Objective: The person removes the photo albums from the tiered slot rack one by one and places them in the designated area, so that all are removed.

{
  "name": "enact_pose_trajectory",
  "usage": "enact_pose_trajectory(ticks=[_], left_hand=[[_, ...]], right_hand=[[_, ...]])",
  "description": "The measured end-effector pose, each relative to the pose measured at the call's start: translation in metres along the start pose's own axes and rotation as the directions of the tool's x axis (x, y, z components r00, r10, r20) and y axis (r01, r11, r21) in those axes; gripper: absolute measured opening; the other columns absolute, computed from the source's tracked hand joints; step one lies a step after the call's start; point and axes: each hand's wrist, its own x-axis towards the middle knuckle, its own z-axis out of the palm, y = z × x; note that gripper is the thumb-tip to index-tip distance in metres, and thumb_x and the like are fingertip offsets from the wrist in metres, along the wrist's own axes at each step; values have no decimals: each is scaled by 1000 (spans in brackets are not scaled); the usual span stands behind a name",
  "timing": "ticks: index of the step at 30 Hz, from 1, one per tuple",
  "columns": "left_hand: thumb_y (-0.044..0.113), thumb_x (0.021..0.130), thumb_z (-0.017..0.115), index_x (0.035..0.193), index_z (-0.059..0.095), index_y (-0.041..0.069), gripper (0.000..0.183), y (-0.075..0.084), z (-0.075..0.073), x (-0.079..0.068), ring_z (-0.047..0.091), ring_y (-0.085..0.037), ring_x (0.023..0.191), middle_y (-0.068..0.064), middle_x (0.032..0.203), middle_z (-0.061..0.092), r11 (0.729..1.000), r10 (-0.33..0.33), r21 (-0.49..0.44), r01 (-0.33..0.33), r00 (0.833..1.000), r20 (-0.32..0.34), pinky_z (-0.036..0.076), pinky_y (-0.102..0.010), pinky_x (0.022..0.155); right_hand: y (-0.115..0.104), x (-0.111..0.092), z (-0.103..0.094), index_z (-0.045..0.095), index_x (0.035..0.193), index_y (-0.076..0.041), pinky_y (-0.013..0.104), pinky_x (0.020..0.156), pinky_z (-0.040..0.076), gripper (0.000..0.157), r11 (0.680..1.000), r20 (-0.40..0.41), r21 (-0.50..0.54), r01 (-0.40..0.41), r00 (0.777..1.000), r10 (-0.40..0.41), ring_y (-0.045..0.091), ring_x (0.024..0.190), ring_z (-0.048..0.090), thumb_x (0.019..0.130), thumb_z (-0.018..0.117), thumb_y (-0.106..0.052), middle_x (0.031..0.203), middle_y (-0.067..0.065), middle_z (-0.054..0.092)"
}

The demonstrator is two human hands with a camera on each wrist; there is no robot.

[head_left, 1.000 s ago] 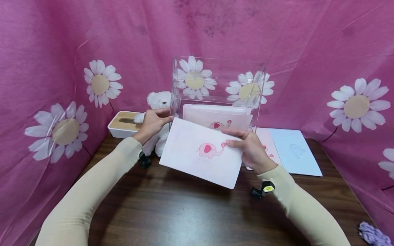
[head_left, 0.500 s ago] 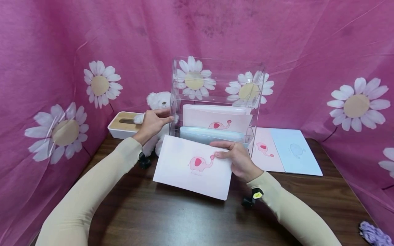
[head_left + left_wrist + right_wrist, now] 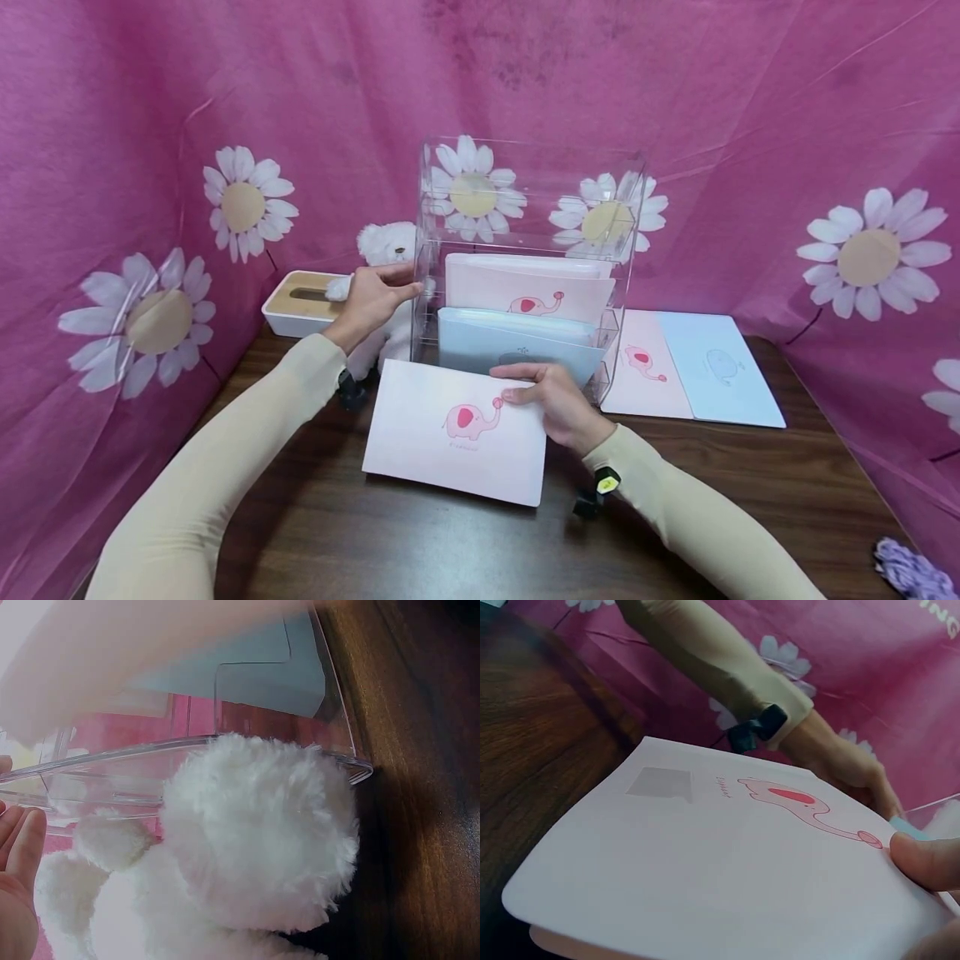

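My right hand (image 3: 558, 408) pinches a pale pink notebook (image 3: 420, 425) with an elephant drawing by its right upper edge, thumb on the cover. The notebook is tilted and held above the table, in front of a clear tiered rack (image 3: 423, 208). In the right wrist view its cover (image 3: 705, 862) and a second layer beneath it show. My left hand (image 3: 372, 304) grips the rack's left side wall, fingers on the outer side. In the rack stand a pink elephant notebook (image 3: 487, 287) and, lower down in front, a light blue one (image 3: 472, 337).
A white plush toy (image 3: 386, 242) sits left of the rack, beside a white box with a wooden lid (image 3: 300, 317). Right of the rack lie a pink notebook (image 3: 660, 392) and a blue whale notebook (image 3: 727, 392). Something purple and knitted (image 3: 911, 571) is at the right front.
My right hand has brought the pink notebook down, left and towards me, away from the rack, uncovering the blue notebook there. The left hand has stayed on the rack.
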Motion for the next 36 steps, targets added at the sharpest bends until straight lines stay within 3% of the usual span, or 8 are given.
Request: enact_pose_trajectory(ticks=[18,27,36], left_hand=[[19,89,79,134,67,9,48,2,1,-1,63,-24,128,-12,137,67,1000,-17,17,17,1000,-2,53,-41,107],[19,89,79,135,66,9,49,1,1,0,62,-25,130,-12,137,67,1000,-11,15,11,1000,10,53,-40,108],[19,91,78,137,65,11,48,1,-1,-2,61,-24,131,-12,137,67,999,-48,11,47,999,26,52,-42,109]], right_hand=[[29,20,26,54,141,6,46,86,62,51,995,64,25,-99,993,97,24,98,76,91,61,6,120,17,75],[45,38,45,60,138,3,41,87,63,49,994,73,-58,-97,992,101,20,98,75,89,59,7,123,21,73],[64,61,63,70,126,-1,30,79,63,40,971,42,-226,-75,995,87,15,90,72,88,62,6,116,18,75]])
